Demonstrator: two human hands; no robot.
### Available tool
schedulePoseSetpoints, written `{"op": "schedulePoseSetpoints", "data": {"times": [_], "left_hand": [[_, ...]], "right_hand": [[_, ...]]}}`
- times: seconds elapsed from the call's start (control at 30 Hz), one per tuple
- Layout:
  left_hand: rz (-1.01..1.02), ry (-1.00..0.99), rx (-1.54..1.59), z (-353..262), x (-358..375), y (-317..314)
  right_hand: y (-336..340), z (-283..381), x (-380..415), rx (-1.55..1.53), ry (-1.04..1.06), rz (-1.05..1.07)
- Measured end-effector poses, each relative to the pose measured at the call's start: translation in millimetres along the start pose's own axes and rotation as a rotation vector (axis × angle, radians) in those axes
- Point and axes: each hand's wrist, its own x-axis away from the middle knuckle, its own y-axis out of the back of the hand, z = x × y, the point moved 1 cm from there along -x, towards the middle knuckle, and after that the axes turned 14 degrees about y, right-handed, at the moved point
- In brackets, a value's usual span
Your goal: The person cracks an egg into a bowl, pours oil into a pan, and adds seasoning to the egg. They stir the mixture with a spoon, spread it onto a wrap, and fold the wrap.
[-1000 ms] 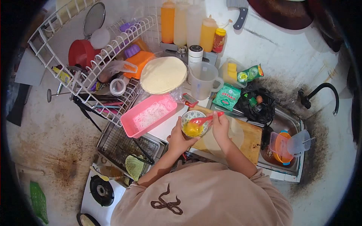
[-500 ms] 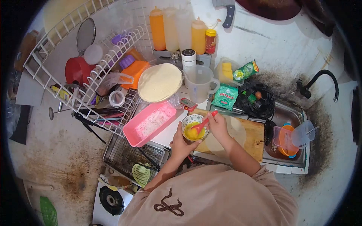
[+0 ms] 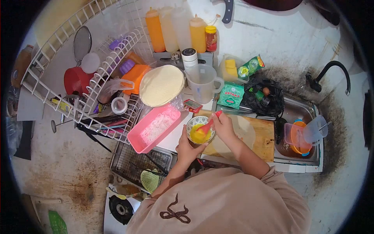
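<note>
My left hand [image 3: 187, 149] is wrapped around the lower left side of a small patterned bowl [image 3: 190, 124], keeping it slightly tilted over the left end of the cutting board. Inside the bowl lies a yellow liquid [image 3: 197, 137] like beaten egg. Between the fingers of my right hand [image 3: 223, 128] is the handle of a red silicone brush [image 3: 205, 127], its head dipped in the liquid. Below my right forearm, a thin round pastry sheet [image 3: 246, 132] lies on the wooden cutting board [image 3: 265, 140]. Part of the sheet is hidden by the arm.
A pink tub [image 3: 136, 141] of white shreds stands left of the bowl. Behind it are a stack of round sheets [image 3: 161, 85], a clear measuring jug [image 3: 201, 84] and a green packet [image 3: 231, 95]. The sink [image 3: 296, 114] is right; a white dish rack [image 3: 91, 102] is left.
The brush head has shifted within the bowl, stirring the yellow liquid. Both hands keep their holds. The whole view has tilted slightly.
</note>
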Motion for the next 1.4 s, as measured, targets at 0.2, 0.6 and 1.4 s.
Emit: {"op": "schedulePoseSetpoints", "data": {"times": [0.2, 0.6, 1.4], "left_hand": [[-0.019, -0.049, 0.009, -8.8, 2.3, 3.0], [-0.009, -0.060, 0.073, -5.6, 0.9, 0.3], [0.005, -0.185, 0.505, 24.5, -11.3, -17.4]], "right_hand": [[3.8, 7.5, -2.0, -0.004, -0.089, 0.033], [3.4, 4.0, -1.0, -0.033, -0.061, 0.012], [8.4, 3.1, 1.2, -0.216, -0.106, 0.114]]}}
